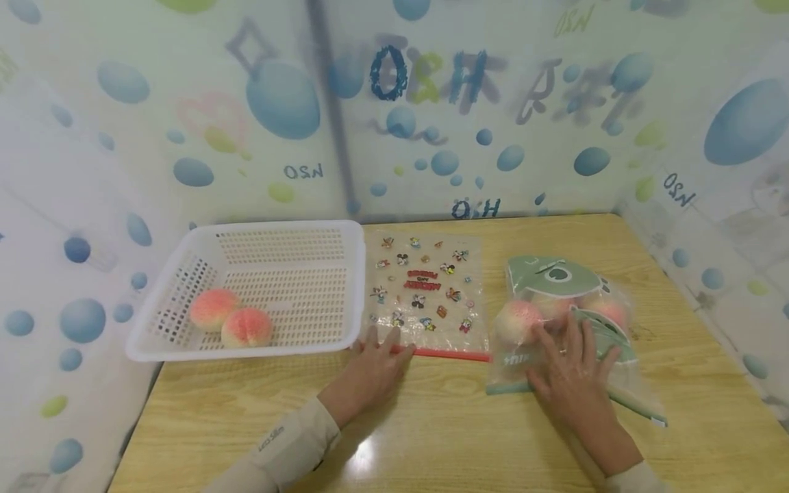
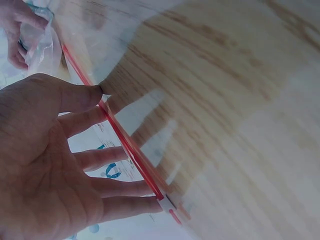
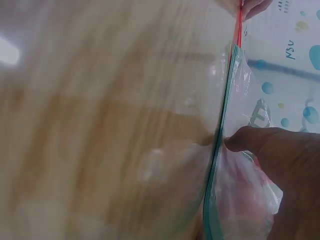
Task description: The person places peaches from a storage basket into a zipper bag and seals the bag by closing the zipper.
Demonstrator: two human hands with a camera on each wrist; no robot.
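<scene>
My left hand (image 1: 372, 373), fingers extended, rests at the near left corner of a flat clear zip bag (image 1: 425, 294) with cartoon prints. In the left wrist view its thumb and fingers lie along the red zip strip (image 2: 131, 150), close to the white slider. With fingers spread, my right hand (image 1: 573, 373) lies on a green-and-clear zip bag (image 1: 542, 269) that holds several pink-and-cream peaches (image 1: 520, 319). The right wrist view has the thumb right at this bag's green zip edge (image 3: 216, 160).
A white plastic basket (image 1: 359, 287) stands at the left, against the cartoon bag's side, with two peaches (image 1: 246, 327) inside. The wooden table (image 1: 431, 424) is bordered by printed curtains (image 1: 444, 137) at the back and sides.
</scene>
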